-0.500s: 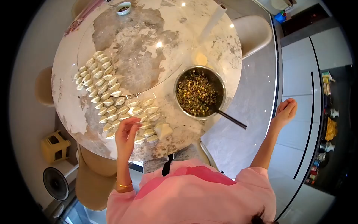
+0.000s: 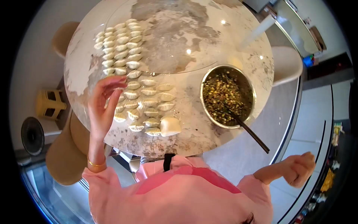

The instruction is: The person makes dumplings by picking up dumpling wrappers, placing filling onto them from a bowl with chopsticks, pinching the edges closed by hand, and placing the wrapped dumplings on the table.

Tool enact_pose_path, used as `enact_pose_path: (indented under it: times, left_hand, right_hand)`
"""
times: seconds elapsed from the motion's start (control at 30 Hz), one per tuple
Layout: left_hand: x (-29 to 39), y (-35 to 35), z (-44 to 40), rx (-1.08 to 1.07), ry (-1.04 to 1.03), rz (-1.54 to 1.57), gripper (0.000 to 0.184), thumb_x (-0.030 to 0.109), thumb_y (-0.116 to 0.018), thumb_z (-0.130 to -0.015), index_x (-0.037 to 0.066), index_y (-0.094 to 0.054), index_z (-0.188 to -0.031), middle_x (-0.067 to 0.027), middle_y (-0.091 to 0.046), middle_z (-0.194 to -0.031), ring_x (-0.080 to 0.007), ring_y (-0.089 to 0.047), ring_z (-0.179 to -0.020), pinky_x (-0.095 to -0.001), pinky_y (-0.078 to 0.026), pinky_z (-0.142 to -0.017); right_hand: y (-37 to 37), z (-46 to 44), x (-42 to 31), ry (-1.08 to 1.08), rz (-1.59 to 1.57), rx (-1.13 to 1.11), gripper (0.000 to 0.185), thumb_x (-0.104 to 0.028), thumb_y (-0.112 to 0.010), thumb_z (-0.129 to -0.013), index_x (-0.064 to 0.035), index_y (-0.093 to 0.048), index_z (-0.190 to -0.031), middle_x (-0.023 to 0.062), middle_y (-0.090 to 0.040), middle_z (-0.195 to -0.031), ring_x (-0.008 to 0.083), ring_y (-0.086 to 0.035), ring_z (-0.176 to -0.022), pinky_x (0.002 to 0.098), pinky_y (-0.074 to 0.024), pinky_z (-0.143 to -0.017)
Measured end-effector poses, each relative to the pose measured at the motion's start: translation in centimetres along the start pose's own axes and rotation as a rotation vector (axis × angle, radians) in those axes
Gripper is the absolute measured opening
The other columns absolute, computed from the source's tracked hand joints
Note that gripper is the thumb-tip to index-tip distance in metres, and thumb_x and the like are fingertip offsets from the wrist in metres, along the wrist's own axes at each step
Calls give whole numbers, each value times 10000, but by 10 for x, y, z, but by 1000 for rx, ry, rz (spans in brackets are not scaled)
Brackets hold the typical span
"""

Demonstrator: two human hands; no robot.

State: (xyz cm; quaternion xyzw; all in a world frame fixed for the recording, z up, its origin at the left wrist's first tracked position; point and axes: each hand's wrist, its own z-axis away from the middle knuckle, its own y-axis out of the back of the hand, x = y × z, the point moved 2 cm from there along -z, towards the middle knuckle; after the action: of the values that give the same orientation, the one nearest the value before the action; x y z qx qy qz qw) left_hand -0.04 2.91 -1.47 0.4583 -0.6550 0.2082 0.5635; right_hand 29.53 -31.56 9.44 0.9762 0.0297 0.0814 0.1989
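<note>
Room, far left: black round fan (image 2: 32,135), cream-yellow plastic stool (image 2: 51,103) with cut-out openings, tan smooth-shelled chair (image 2: 64,155) by the table's near-left edge, second tan chair (image 2: 64,40) behind its far-left edge. Centre: round marbled table (image 2: 192,143), white with grey-brown patches, glossy, ceiling lights reflected in it.

Your left hand (image 2: 102,102), gold bracelet (image 2: 97,165) on the wrist, is over the table's left half. Thumb and fingertips apart, directly above the pale crescent-shaped dumplings (image 2: 150,101); can't tell if you're touching one. Dumplings lie in lengthwise columns, from toward the far-left edge down to just short of the near edge. Next right, just beside the nearest dumpling: off-white squarish soft-looking lump (image 2: 170,127).

Right side: round shiny metal bowl (image 2: 247,76) by the right edge, chopped yellow-green-brown filling (image 2: 223,93) inside, straight dark handle (image 2: 255,138) leaning out past the table edge. Cream chair (image 2: 288,65) behind the right edge, grey floor (image 2: 227,160) below. Your right hand (image 2: 298,170) is off the table, well apart from it, fingers curled together; can't tell if anything's inside. Beyond: white cabinets (image 2: 311,119), dark shelf with small items.

Counts: dumplings roughly forty-five, your hand hides some; one lump, one bowl, one handle, one stool, one fan, three chairs.
</note>
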Motion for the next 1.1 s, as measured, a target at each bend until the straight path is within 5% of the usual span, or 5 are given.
enact_pose_path:
  times: [0.2,0.3,0.5,0.8,1.1]
  left_hand:
    - [-26,-4,70,69,-360,111,298,-12,-456,-941,-32,-438,-1238,-146,-544,-1194,-225,-611,-995,-354,-497,-867]
    - [2,13,130,268,-547,187,479,372,-425,-980,4,-413,-1288,-205,-540,-1198,-286,-596,-947,-412,-444,-935]
    - [94,29,236,-368,-816,914,484,341,-515,-946,27,-402,-1296,-219,-411,-1313,-305,-521,-1064,-405,-397,-941]
    - [135,28,346,-455,-951,785,473,337,-532,-938,10,-430,-1265,-245,-424,-1287,-296,-540,-1008,-390,-413,-872]
    - [141,30,374,-471,-1014,764,464,334,-548,-930,-6,-458,-1233,-270,-438,-1260,-287,-559,-952,-376,-428,-803]
  right_hand:
    - [-36,110,-74,-18,-190,315,102,-89,-455,-448,-45,-372,-490,29,-287,-489,130,-182,-502,288,-106,-512]
    - [-60,138,-117,-121,-162,246,88,-78,-500,-501,-22,-438,-528,72,-374,-510,175,-317,-477,294,-200,-483]
    - [-65,139,-159,-295,-227,196,80,95,-486,-611,22,-515,-627,111,-516,-634,191,-461,-579,278,-330,-516]
    - [-144,166,-161,-588,-709,-49,128,80,-520,-786,4,-595,-857,90,-579,-799,168,-578,-701,251,-462,-616]
    - [-226,196,-130,-662,-495,-404,121,-59,-562,-816,-23,-633,-907,145,-649,-830,265,-621,-725,351,-491,-659]
